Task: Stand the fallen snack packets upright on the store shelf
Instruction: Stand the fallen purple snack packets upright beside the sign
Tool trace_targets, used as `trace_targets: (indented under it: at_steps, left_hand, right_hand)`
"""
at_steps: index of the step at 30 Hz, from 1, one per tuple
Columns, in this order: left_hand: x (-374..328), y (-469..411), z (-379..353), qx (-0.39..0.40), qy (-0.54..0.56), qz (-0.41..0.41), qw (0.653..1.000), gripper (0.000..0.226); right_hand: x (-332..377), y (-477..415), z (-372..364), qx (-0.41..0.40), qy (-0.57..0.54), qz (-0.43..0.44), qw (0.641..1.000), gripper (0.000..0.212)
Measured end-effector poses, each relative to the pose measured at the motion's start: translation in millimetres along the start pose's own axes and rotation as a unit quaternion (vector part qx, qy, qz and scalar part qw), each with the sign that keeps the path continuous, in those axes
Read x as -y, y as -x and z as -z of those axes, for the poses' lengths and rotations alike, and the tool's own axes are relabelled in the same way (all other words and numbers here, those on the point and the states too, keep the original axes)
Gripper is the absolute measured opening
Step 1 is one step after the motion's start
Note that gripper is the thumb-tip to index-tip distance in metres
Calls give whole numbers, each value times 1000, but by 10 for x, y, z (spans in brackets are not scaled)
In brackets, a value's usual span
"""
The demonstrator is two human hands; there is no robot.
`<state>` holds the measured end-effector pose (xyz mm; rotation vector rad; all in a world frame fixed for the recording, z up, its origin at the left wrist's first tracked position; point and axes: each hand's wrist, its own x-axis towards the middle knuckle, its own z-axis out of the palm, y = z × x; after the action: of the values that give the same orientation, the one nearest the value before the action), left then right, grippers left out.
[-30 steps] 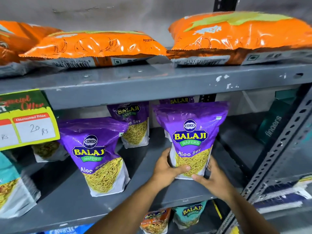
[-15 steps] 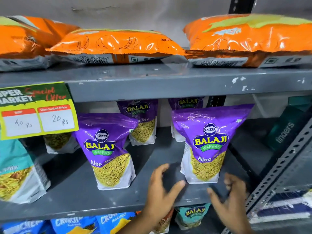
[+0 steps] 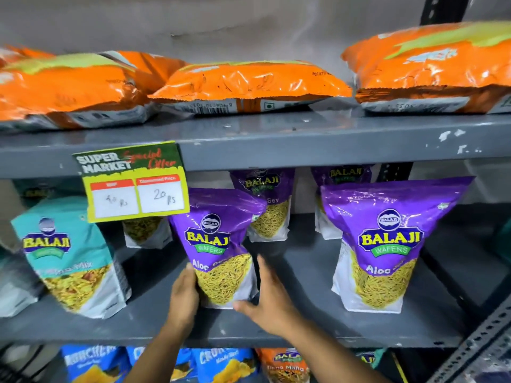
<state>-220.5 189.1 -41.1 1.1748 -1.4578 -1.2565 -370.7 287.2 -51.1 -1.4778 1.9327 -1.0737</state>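
A purple Aloo Sev packet point(image 3: 218, 244) stands slightly tilted on the middle grey shelf point(image 3: 304, 333). My left hand point(image 3: 184, 295) grips its lower left side and my right hand point(image 3: 266, 295) cups its lower right corner. A second purple Aloo Sev packet point(image 3: 387, 241) stands upright to the right, untouched. Two more purple packets point(image 3: 269, 205) point(image 3: 340, 178) stand behind them. A teal mix packet point(image 3: 69, 252) leans at the left.
Several orange chip bags point(image 3: 249, 84) lie flat on the upper shelf point(image 3: 304, 142). A green and yellow price card point(image 3: 132, 183) hangs from that shelf's edge. Blue and orange packets point(image 3: 221, 366) sit on the shelf below. A perforated metal upright point(image 3: 475, 346) stands at the right.
Both hands let go of the right purple packet, left standing upright, moved left and took hold of the middle purple packet. The view shifted left too.
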Motion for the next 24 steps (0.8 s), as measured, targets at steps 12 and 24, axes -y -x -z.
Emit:
trace_targets:
  at_steps: [12, 24]
  left_hand:
    - [-79, 305, -710, 77, 62, -4, 995, 31]
    - [-2000, 465, -861, 41, -430, -495, 754, 45]
  right_hand:
    - [-423, 270, 473, -106, -15, -11, 994, 75]
    - [-518, 341, 525, -115, -20, -20, 993, 86]
